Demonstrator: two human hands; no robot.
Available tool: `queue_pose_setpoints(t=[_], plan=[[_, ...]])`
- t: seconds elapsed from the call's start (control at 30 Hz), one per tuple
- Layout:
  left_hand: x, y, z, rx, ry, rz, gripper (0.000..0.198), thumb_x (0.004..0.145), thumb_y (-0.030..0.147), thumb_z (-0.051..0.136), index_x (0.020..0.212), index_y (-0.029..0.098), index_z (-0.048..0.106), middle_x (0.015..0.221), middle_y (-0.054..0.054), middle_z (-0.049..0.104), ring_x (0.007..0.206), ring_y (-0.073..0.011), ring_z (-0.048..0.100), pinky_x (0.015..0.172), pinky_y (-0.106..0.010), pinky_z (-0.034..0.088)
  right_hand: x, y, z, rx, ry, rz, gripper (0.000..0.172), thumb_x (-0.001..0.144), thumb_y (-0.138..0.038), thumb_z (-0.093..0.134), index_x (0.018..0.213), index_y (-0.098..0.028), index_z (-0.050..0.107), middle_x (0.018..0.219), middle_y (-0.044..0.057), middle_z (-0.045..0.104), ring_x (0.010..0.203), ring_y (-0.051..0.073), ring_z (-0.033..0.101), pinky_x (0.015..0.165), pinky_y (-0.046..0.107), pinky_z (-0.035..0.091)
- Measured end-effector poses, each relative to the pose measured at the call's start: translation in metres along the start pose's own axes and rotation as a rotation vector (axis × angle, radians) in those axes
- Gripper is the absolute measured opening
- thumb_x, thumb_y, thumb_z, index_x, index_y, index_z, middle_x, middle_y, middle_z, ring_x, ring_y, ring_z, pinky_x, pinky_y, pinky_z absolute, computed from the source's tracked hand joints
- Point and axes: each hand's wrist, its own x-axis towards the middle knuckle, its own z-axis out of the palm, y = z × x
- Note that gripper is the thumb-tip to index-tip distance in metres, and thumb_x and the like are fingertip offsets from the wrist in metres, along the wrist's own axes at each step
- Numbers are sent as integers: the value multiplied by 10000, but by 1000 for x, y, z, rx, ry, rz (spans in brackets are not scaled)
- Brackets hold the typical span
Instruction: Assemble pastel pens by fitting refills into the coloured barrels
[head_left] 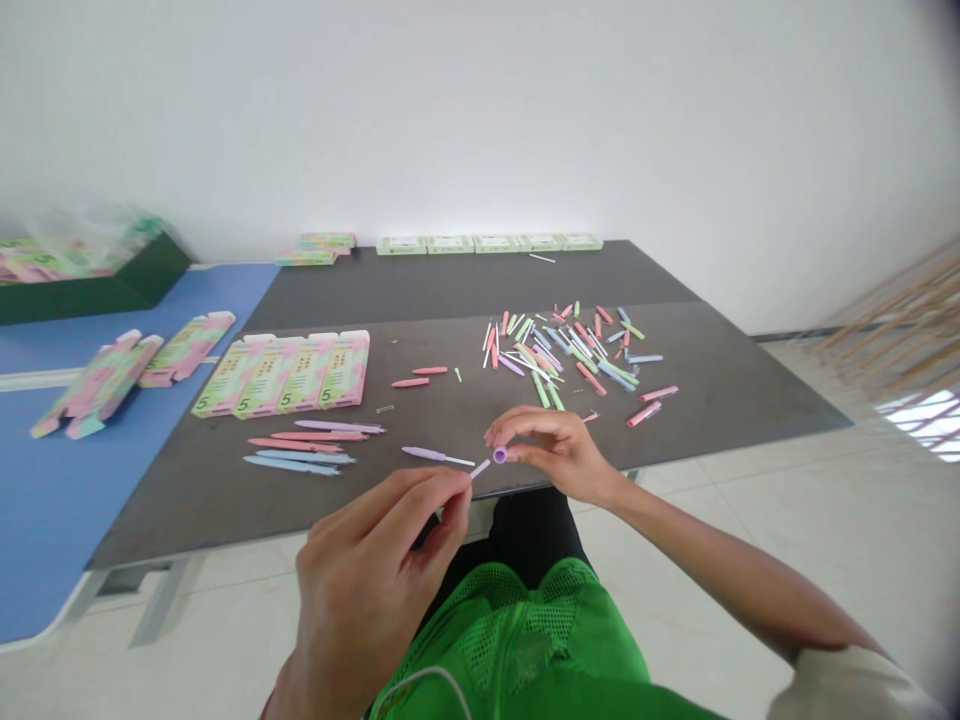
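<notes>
Purple hollow plastic tube (500, 455) pinched thumb-to-fingers in right hand (559, 450), over near edge of dark grey counter (427, 335); thin whitish plastic stick (481, 468) pinched in left hand (379, 550), tip just beside the tube; likely fitting parts, next move calls for lining up stick and opening; purple tapered barrel with white refill (424, 454) nearby; mixed pastel pen parts (541, 389) beyond.

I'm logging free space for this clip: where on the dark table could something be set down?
Bare tabletop shows right of the two pink barrels, towards the corner, and between the four boxes marked 5 and the boxes along the wall. Most crowded: the scattered pen parts beyond the right hand.
</notes>
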Motion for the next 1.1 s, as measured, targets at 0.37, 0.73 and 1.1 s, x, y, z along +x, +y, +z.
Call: queue_pose_setpoints(t=[0.37,0.73,1.1], plan=[[2,-2,-2,-16,-5,8,143,914,95,724,987,217,730,913,37,791,790,-81,739,805,-187,554,-4,7,4,132,40,29,113,900,-194,784,1005,-227,808,1022,75,742,990,196,702,867,335,576],[1,1,0,-41,-27,36,142,918,83,715,996,202,719,932,37,783,806,-65,728,817,-152,523,-6,8,4,80,57,4,98,906,-216,781,1000,-239,799,1009,69,751,1040,217,688,929,383,546],[-1,-3,2,-36,-34,3,128,926,99,708,1000,202,725,937,27,781,809,-81,726,820,-169,529,-8,7,6,155,51,27,167,914,-128,753,1020,-246,805,1041,69,740,1036,207,696,914,362,541]])
